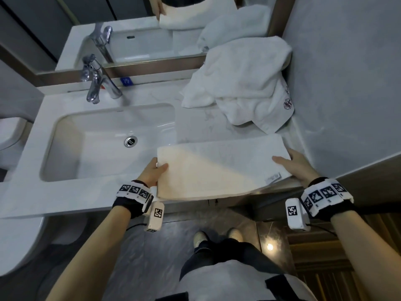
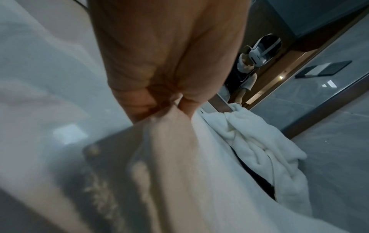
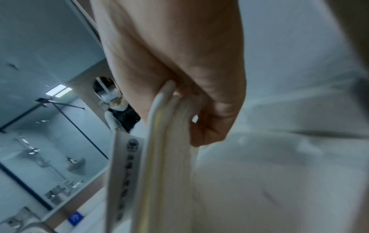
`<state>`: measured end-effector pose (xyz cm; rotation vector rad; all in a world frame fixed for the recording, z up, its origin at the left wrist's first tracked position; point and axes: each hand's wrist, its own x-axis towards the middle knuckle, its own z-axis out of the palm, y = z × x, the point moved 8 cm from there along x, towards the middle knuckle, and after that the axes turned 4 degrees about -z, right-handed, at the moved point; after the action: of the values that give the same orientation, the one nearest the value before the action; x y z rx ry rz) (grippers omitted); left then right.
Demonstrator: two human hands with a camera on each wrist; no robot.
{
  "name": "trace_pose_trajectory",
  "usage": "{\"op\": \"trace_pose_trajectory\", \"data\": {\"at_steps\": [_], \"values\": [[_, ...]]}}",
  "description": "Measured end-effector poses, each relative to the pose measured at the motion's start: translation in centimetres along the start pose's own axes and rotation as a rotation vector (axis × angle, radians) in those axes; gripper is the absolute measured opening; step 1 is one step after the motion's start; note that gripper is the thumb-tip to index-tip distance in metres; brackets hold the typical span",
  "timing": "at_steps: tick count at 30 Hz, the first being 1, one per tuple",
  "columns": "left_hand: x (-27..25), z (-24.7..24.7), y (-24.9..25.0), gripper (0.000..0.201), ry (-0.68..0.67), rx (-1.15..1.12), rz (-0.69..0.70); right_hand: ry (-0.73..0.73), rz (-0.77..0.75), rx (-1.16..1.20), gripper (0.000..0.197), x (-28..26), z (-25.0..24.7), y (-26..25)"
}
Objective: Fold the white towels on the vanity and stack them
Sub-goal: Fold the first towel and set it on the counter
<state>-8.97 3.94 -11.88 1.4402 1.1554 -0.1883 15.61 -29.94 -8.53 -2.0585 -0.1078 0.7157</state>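
— What's in the person's hands at the vanity?

— A folded white towel, held flat over the counter's front edge, just right of the sink. The left hand pinches its left end, thumb on top; the right hand grips the right end the same way, fingers curled underneath. The right wrist view shows several layers clamped between thumb and fingers, with a printed label hanging beside them.

— And the other towels?

— A crumpled white towel pile lies at the back right corner of the counter, against the wall and the mirror, well apart from the folded one. A chrome faucet stands behind the sink.
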Motion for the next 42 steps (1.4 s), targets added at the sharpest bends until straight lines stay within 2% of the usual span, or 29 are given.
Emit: {"op": "trace_pose_trajectory", "data": {"at_steps": [3, 6, 9, 12, 16, 20, 22, 25, 26, 27, 29, 31, 35, 36, 37, 39, 41, 42], "values": [[-0.3, 1.1, 0.2, 0.036, 0.050, 0.004, 0.038, 0.050, -0.142, 0.009, 0.026, -0.2, 0.0, -4.3], [-0.4, 3.1, 0.5, 0.038, 0.037, -0.039, 0.013, 0.058, -0.255, 0.000, 0.030, -0.7, 0.9, -8.5], [-0.2, 5.0, 1.4, 0.041, 0.011, -0.070, 0.009, 0.022, -0.348, -0.002, 0.034, -1.5, 2.9, -12.5], [0.1, 5.6, 1.7, 0.040, -0.013, -0.073, 0.014, -0.037, -0.430, -0.099, 0.030, -2.7, 5.8, -15.3], [-0.2, 5.7, 1.3, 0.040, -0.049, -0.137, -0.011, -0.148, -0.530, -0.225, 0.025, -4.4, 11.8, -17.1], [-0.4, 5.8, 1.1, 0.037, -0.063, -0.243, 0.007, -0.297, -0.515, -0.416, 0.045, -5.0, 18.4, -15.6], [-0.2, 4.8, 1.0, 0.034, 0.020, -0.183, 0.048, -0.347, -0.504, -0.464, 0.050, -5.3, 20.4, -14.6], [-1.0, 1.1, 2.2, 0.034, 0.374, -0.086, 0.242, -0.364, -0.493, -0.504, 0.052, -5.5, 21.7, -13.6], [-1.4, 0.6, 2.9, 0.031, 0.413, -0.089, 0.298, -0.363, -0.495, -0.514, 0.052, -5.5, 21.9, -13.3], [-1.3, 0.7, 3.1, 0.031, 0.363, -0.136, 0.296, -0.368, -0.499, -0.519, 0.053, -5.5, 22.2, -13.1], [-0.4, 2.6, 3.0, 0.048, 0.120, -0.290, 0.140, -0.393, -0.500, -0.516, 0.055, -5.7, 22.5, -12.5], [0.0, 3.7, 2.7, 0.056, -0.017, -0.320, 0.005, -0.438, -0.505, -0.508, 0.057, -5.7, 22.9, -12.0], [1.0, 3.7, 2.9, 0.030, 0.016, -0.141, 0.001, -0.573, -0.495, -0.435, 0.054, -5.6, 22.9, -10.8], [1.2, 3.6, 2.9, 0.029, 0.021, -0.097, 0.006, -0.591, -0.487, -0.378, 0.050, -5.5, 22.5, -10.6], [1.2, 3.6, 2.9, 0.027, 0.021, -0.075, -0.002, -0.562, -0.504, -0.324, 0.043, -5.1, 21.8, -10.8], [1.4, 3.5, 2.5, 0.019, 0.001, -0.095, -0.029, -0.363, -0.588, -0.269, 0.029, -3.8, 19.1, -11.5], [1.7, 3.1, 2.1, 0.021, 0.006, -0.115, -0.044, -0.194, -0.641, -0.315, 0.028, -2.2, 16.7, -11.8], [1.7, 2.8, 1.8, 0.024, 0.021, -0.125, -0.052, -0.171, -0.646, -0.379, 0.032, -1.5, 16.2, -11.7]]}}
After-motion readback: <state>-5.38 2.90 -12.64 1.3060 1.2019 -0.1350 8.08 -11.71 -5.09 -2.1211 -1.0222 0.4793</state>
